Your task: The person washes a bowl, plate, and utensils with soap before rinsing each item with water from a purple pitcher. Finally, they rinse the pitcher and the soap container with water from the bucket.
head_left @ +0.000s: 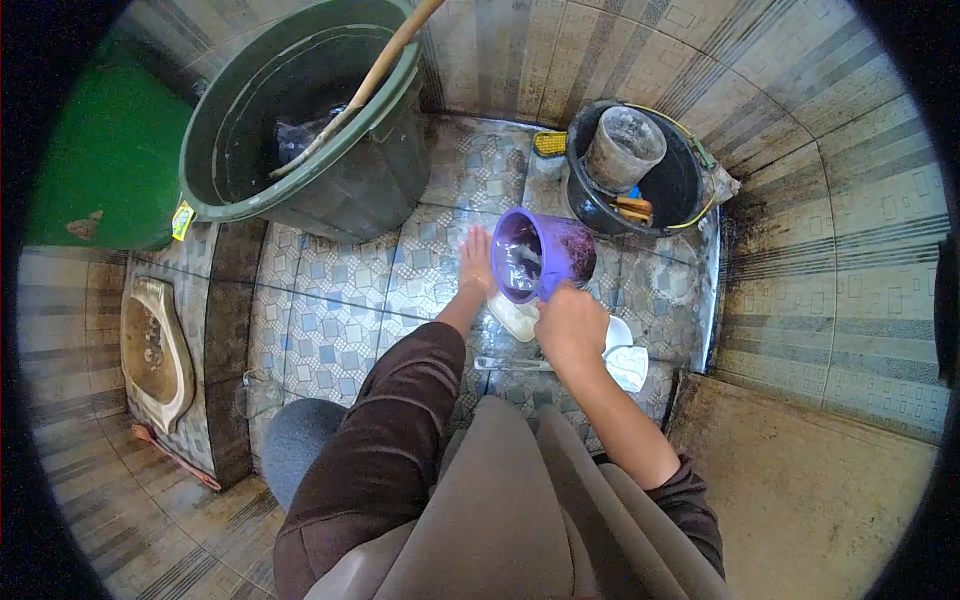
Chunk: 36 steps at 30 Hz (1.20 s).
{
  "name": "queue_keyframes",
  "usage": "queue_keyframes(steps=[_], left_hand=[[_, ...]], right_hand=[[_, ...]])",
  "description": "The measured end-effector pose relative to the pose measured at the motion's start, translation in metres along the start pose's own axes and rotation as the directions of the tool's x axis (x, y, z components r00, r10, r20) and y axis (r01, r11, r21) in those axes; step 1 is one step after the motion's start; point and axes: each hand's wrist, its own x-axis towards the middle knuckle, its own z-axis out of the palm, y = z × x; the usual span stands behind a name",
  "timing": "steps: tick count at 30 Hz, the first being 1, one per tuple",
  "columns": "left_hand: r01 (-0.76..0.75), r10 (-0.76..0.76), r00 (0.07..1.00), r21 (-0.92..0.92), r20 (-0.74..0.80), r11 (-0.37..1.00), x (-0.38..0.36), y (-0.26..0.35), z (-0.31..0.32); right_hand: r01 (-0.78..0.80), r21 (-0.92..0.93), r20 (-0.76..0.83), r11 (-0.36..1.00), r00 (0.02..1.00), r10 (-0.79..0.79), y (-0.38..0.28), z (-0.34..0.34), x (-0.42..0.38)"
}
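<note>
My right hand is wrapped round the handle of a purple water dipper. The dipper is tilted, its mouth facing left, with some water showing inside. Just left of its rim, my left hand reaches down with fingers stretched out, close over the wet tiled floor. Partly hidden below the dipper lies a pale, whitish dish. White pieces of dishware sit to the right of my right wrist. A narrow, shiny utensil lies on the floor, its right end hidden by my right forearm.
A big dark green bin with a wooden stick leaning in it stands at upper left. A black bucket at upper right holds a grey container. A yellow sponge lies beside it. A squat toilet is at left.
</note>
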Motion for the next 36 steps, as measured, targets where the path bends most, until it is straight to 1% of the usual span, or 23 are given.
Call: queue_keyframes(steps=[1,2,3,4,6,8,10,11,13,14,16,19,20,21,23,24,25,27,28,30,33,35,36], left_hand=[[-0.003,0.003,1.000,-0.001,0.005,1.000,0.002,-0.002,0.003],[-0.160,0.167,0.984,-0.099,0.060,0.982,0.005,-0.006,0.006],[-0.303,0.327,0.940,-0.203,0.097,0.931,0.006,-0.009,0.009],[-0.227,0.236,0.968,-0.109,0.085,0.968,-0.007,-0.007,-0.018],[-0.267,0.274,0.961,-0.129,0.045,0.955,-0.003,-0.019,-0.006],[-0.306,0.311,0.950,-0.148,0.008,0.940,-0.005,-0.029,-0.013],[-0.480,0.495,0.851,-0.120,0.177,0.869,0.000,-0.041,-0.023],[-0.481,0.494,0.852,-0.111,0.175,0.870,0.004,-0.048,-0.024],[-0.578,0.582,0.785,-0.089,0.212,0.811,0.005,-0.054,-0.029],[-0.579,0.584,0.784,-0.092,0.211,0.810,0.005,-0.059,-0.034],[-0.708,0.638,0.692,0.142,0.339,0.692,0.002,-0.071,-0.044],[-0.673,0.625,0.729,0.130,0.279,0.728,0.006,-0.077,-0.021],[-0.675,0.656,0.736,0.109,0.166,0.730,0.005,-0.079,-0.017],[-0.679,0.661,0.732,0.110,0.165,0.725,0.008,-0.081,-0.014],[-0.697,0.682,0.715,0.075,0.151,0.714,0.014,-0.084,-0.038],[-0.633,0.621,0.770,0.045,0.148,0.773,0.017,-0.083,-0.049],[-0.633,0.621,0.771,0.057,0.141,0.772,0.016,-0.081,-0.066],[-0.511,0.504,0.843,-0.010,0.189,0.859,0.013,-0.074,-0.103],[-0.514,0.505,0.843,0.001,0.184,0.858,0.014,-0.071,-0.111],[-0.420,0.423,0.905,-0.210,-0.033,0.883,0.015,-0.062,-0.124],[-0.374,0.362,0.928,-0.221,-0.092,0.901,0.024,-0.043,-0.133],[-0.376,0.371,0.926,-0.242,-0.067,0.894,0.026,-0.033,-0.131],[-0.185,0.292,0.956,-0.730,0.020,0.658,0.025,-0.029,-0.129]], right_hand=[[0.001,0.018,0.007,1.000,1.000,-0.001,-0.002,-0.001,-0.001],[0.004,0.036,0.013,0.999,1.000,-0.005,-0.002,-0.001,-0.001],[0.005,0.035,0.017,0.999,1.000,-0.006,-0.003,0.000,-0.001],[0.000,0.026,0.017,1.000,1.000,0.000,-0.002,0.003,-0.001],[-0.008,0.020,0.013,1.000,1.000,0.007,-0.002,0.003,0.002],[-0.024,0.033,0.003,0.999,1.000,0.024,-0.002,0.002,0.004],[-0.019,0.043,0.002,0.999,1.000,0.019,-0.001,-0.001,0.005],[-0.016,0.048,0.000,0.999,1.000,0.016,0.000,-0.003,0.006],[-0.036,0.083,0.004,0.996,0.999,0.036,0.001,-0.010,0.007],[-0.057,0.112,0.013,0.992,0.998,0.055,0.001,-0.014,0.007],[-0.061,0.123,0.007,0.991,0.998,0.061,0.002,-0.019,0.004],[-0.051,0.129,-0.021,0.990,0.998,0.054,0.001,-0.023,0.001],[-0.043,0.119,-0.030,0.992,0.998,0.047,0.002,-0.024,0.000],[-0.048,0.119,-0.032,0.992,0.998,0.052,0.004,-0.023,-0.002],[0.063,0.084,-0.155,0.994,0.987,-0.050,0.006,-0.021,-0.004],[0.064,0.088,-0.163,0.994,0.985,-0.049,0.005,-0.022,-0.006],[0.067,0.059,-0.171,0.996,0.984,-0.056,0.002,-0.023,-0.007],[0.071,0.037,-0.193,0.997,0.979,-0.063,-0.004,-0.028,-0.009],[0.056,0.050,-0.194,0.997,0.980,-0.045,-0.008,-0.031,-0.010],[0.038,0.068,-0.198,0.997,0.980,-0.024,-0.010,-0.035,-0.012],[0.018,0.091,-0.253,0.996,0.967,0.006,-0.012,-0.041,-0.009],[-0.033,0.115,-0.283,0.993,0.957,0.064,-0.011,-0.048,-0.007],[-0.032,0.113,-0.287,0.993,0.956,0.063,-0.008,-0.052,-0.006]])
